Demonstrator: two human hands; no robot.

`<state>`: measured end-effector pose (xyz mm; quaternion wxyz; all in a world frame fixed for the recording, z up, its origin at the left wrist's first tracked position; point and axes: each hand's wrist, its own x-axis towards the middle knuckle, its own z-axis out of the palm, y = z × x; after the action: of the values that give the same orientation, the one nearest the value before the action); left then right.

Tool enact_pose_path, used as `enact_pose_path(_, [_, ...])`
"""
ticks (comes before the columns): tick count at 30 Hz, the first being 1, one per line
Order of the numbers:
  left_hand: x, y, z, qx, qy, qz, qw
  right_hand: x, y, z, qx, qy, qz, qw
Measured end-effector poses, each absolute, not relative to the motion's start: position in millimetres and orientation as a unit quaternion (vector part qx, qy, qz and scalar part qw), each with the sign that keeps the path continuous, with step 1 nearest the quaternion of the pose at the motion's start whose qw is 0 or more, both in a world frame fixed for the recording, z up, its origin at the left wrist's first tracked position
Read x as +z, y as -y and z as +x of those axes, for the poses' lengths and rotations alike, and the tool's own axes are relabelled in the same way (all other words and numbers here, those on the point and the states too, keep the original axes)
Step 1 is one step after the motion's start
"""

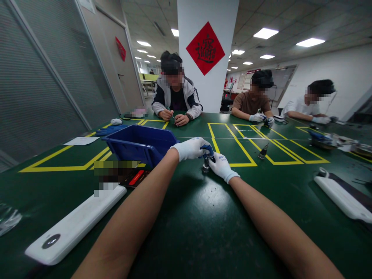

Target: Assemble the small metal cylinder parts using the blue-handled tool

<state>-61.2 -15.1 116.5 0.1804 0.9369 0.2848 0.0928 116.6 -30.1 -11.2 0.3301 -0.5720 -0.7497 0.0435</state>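
Observation:
Both my hands wear white gloves with blue palms and meet over a small dark metal part [205, 167] on the green table. My left hand [195, 148] reaches in from above, its fingers curled around the top of that part. From the right, my right hand [221, 166] pinches the part's side with thumb and fingers. The part stands upright, its shiny base showing below the fingers; the gloves hide its upper end. A similar cone-shaped metal part [263, 152] stands apart, to the right of my hands.
A blue plastic bin [139, 143] stands left of my hands. A long white device [77, 224] lies at near left, another white device [343, 195] at right. Yellow tape [244, 164] marks the table [186, 240]. Several people sit across, hands on small items; metal trays [322, 141] stand at far right.

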Motion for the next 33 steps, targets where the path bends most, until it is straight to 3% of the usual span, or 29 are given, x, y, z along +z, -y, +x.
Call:
enact_pose_path(11, [127.9, 25.9, -68.1, 0.042, -0.295, 0.912, 0.281, -6.2, 33.7, 115.6, 0.048, 0.748, -0.579, 0.322])
enact_pose_path(19, [125.8, 21.4, -58.1, 0.096, -0.288, 0.944, 0.128, -5.5, 34.0, 114.9, 0.051, 0.746, -0.583, 0.319])
enact_pose_path(33, [129.8, 26.0, -56.9, 0.106, -0.291, 0.948, 0.077, -6.5, 33.7, 114.9, 0.052, 0.755, -0.569, 0.322])
